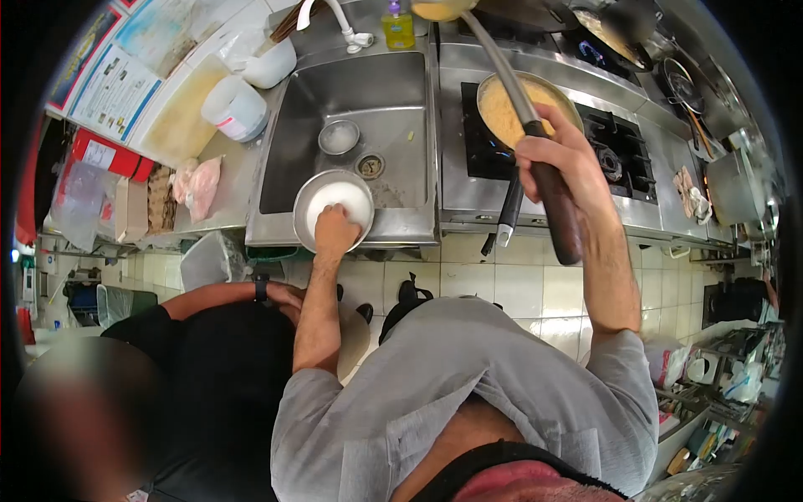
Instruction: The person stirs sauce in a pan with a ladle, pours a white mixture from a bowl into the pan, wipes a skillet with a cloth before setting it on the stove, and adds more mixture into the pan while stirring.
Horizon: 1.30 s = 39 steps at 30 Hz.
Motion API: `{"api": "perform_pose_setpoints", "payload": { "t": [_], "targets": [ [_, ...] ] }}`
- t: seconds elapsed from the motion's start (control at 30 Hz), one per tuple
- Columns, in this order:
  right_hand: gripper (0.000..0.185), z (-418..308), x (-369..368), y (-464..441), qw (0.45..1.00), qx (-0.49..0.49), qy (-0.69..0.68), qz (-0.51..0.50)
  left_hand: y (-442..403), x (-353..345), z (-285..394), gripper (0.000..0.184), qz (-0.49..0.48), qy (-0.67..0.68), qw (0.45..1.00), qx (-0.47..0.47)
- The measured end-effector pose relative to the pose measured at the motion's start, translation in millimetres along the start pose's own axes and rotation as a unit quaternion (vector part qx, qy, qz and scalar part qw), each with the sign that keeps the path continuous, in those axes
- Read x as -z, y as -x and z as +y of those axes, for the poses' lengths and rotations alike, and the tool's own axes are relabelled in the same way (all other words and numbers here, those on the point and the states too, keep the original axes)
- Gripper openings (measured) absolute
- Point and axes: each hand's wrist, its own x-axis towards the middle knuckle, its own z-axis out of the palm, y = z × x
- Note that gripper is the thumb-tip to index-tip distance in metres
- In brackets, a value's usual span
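Note:
My left hand (336,227) reaches into a metal bowl (299,209) of white powder or grains (339,197) at the sink's front edge. Its fingers are bunched down in the white contents, so what they hold is hidden. In my right hand (565,155) is the dark handle of a ladle (510,79), whose bowl end is at the top of the view with something yellowish in it. Beneath the ladle, a pan (552,81) of yellow-orange food sits on the stove (473,155), its black handle pointing toward me.
The steel sink (301,109) holds a small metal bowl (339,136). A soap bottle (398,27) and faucet (355,40) stand behind it. White tubs (234,109) and raw meat (199,186) lie left. A person in black (226,393) sits close at my left. Another pan (598,38) stands back right.

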Motion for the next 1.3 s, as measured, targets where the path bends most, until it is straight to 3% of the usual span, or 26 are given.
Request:
{"api": "perform_pose_setpoints", "payload": {
  "t": [0.13,0.23,0.3,0.33,0.4,0.47,0.57,0.67,0.7,0.73,0.9,1.07,1.13,1.17,1.3],
  "targets": [
    [0.054,16,-5,-28,0.991,-0.031,0.120,-0.052,0,-5,-7,0.014,0.037,0.022,0.997,-0.062],
    [0.061,49,-4,-46,0.960,0.072,0.269,-0.025,-1,13,-8,0.029,-0.040,0.103,0.993,-0.032],
    [0.063,61,0,-45,0.956,0.083,0.280,-0.019,7,26,0,0.058,0.075,-0.027,0.994,-0.073],
    [0.064,63,2,-43,0.951,0.093,0.294,-0.011,10,24,1,0.058,0.076,-0.028,0.994,-0.067],
    [0.064,65,8,-28,0.966,0.045,0.255,-0.024,11,21,4,0.076,-0.022,-0.103,0.994,0.015],
    [0.064,70,18,-12,0.981,0.056,0.185,0.010,5,23,5,0.077,-0.023,-0.077,0.996,0.033],
    [0.065,76,40,13,0.989,0.027,0.133,0.052,0,14,-7,0.064,-0.005,-0.021,0.999,-0.033],
    [0.065,82,67,35,0.988,-0.012,0.115,0.105,1,8,2,0.058,-0.023,0.041,0.999,0.018],
    [0.065,86,77,42,0.985,-0.025,0.120,0.122,2,3,1,0.046,0.016,0.040,0.999,-0.006],
    [0.065,90,87,48,0.982,-0.036,0.124,0.141,0,-1,-2,0.046,0.018,0.039,0.999,-0.005],
    [0.066,108,128,74,0.967,-0.080,0.167,0.175,-5,-8,2,0.027,-0.047,0.035,0.998,0.022],
    [0.067,123,144,84,0.953,-0.094,0.219,0.187,14,32,29,0.032,-0.001,-0.063,0.997,-0.036],
    [0.068,128,143,83,0.956,-0.098,0.201,0.191,14,46,25,0.031,0.079,-0.072,0.991,-0.086],
    [0.068,128,140,82,0.955,-0.109,0.197,0.196,6,53,22,0.023,0.007,-0.010,1.000,-0.026],
    [0.062,114,112,76,0.964,-0.140,0.058,0.219,-52,68,29,0.012,0.087,0.072,0.992,-0.062]
  ]
}}
